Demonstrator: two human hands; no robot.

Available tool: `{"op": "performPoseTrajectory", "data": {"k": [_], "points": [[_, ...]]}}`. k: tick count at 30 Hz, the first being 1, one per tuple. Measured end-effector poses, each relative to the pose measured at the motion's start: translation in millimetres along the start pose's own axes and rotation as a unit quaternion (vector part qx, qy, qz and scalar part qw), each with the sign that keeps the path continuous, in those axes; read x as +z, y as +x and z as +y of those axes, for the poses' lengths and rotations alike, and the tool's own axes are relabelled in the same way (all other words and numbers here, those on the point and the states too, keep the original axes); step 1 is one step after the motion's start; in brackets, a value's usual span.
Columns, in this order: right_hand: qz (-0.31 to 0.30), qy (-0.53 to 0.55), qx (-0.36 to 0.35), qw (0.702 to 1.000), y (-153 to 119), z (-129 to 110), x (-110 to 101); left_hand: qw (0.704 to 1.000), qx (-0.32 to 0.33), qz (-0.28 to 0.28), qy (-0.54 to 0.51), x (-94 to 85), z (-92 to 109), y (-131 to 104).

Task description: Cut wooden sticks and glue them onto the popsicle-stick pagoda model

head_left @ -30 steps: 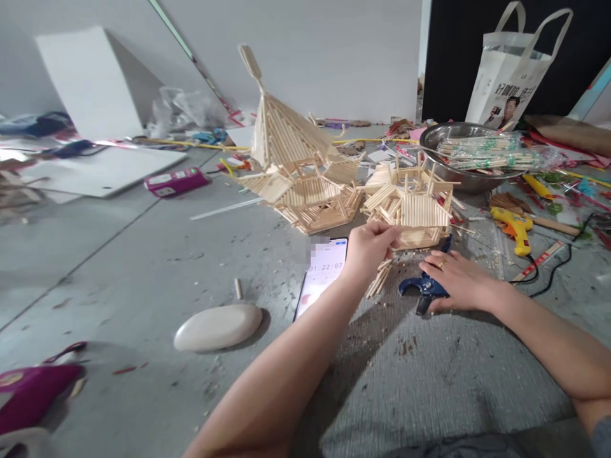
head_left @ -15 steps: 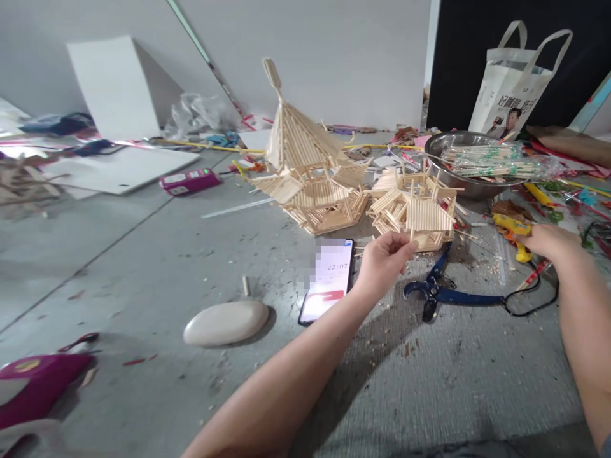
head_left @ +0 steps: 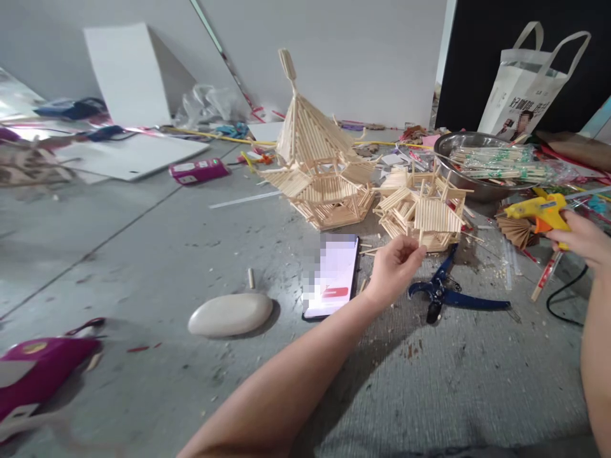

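My right hand (head_left: 585, 238) is wrapped round the handle of a yellow glue gun (head_left: 539, 211), held up off the floor with its nozzle pointing left. My left hand (head_left: 397, 264) has thumb and forefinger pinched together at the front of a low model of wooden sticks (head_left: 436, 216). A short upright stick shows at the fingertips, but I cannot tell whether they grip it or it belongs to the model. Beside that model stands a taller stick pavilion (head_left: 319, 165) with a pointed roof. Blue-handled cutters (head_left: 442, 294) lie open just right of my left hand.
A phone (head_left: 334, 273) lies left of my left wrist, near a smooth pale oval object (head_left: 231, 314). Behind the models are a steel bowl (head_left: 446, 145) of wrapped sticks and a white bag (head_left: 518, 95). Purple devices (head_left: 198, 172) and scraps litter the floor.
My right hand has lifted the glue gun from the floor and turned its nozzle to the left. My left hand stays pinched at the low model. The view has shifted slightly.
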State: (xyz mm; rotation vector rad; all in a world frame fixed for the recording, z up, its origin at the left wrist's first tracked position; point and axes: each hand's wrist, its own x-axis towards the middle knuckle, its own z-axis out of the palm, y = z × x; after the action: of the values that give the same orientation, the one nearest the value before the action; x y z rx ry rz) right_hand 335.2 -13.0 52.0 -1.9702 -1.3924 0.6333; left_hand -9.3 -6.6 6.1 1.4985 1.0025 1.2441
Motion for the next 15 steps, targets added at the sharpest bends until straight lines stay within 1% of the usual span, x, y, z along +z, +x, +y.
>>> {"op": "performPoseTrajectory", "data": {"k": [1, 2, 3, 4, 6, 7, 10, 11, 13, 15], "points": [[-0.036, 0.056, -0.026, 0.997, -5.1, -7.2, 0.0, 1.0, 0.005, 0.0, 0.003, 0.6, -0.9, -0.5], [-0.059, 0.093, -0.043, 0.993, -10.0, -15.1, 1.3, 1.0, 0.008, 0.0, 0.006, 1.2, -1.6, -1.1], [-0.068, 0.13, -0.055, 0.988, -14.5, -23.2, 3.9, 1.0, 0.009, -0.003, 0.009, 1.9, -2.3, -1.7], [-0.044, 0.172, -0.065, 0.982, -18.3, -31.5, 7.5, 1.0, 0.011, -0.007, 0.013, 2.7, -3.1, -2.5], [-0.007, 0.221, -0.073, 0.973, -23.5, -47.7, 16.4, 0.999, 0.018, -0.018, 0.024, 4.3, -5.2, -4.2], [-0.001, 0.235, -0.076, 0.969, -25.3, -55.8, 21.0, 0.999, 0.025, -0.023, 0.034, 5.0, -6.5, -5.1], [-0.05, 0.218, -0.099, 0.97, -29.7, -80.9, 32.5, 0.995, 0.056, -0.035, 0.081, 6.3, -10.2, -7.5], [-0.084, 0.212, -0.11, 0.967, -31.0, -89.6, 35.2, 0.992, 0.066, -0.039, 0.098, 6.4, -10.8, -8.3], [-0.132, 0.179, -0.146, 0.964, -32.9, -106.5, 39.2, 0.987, 0.084, -0.042, 0.128, 6.4, -11.0, -9.8], [-0.18, 0.124, -0.169, 0.961, -33.1, -121.1, 42.0, 0.982, 0.101, -0.043, 0.151, 6.5, -10.2, -11.3]]}}
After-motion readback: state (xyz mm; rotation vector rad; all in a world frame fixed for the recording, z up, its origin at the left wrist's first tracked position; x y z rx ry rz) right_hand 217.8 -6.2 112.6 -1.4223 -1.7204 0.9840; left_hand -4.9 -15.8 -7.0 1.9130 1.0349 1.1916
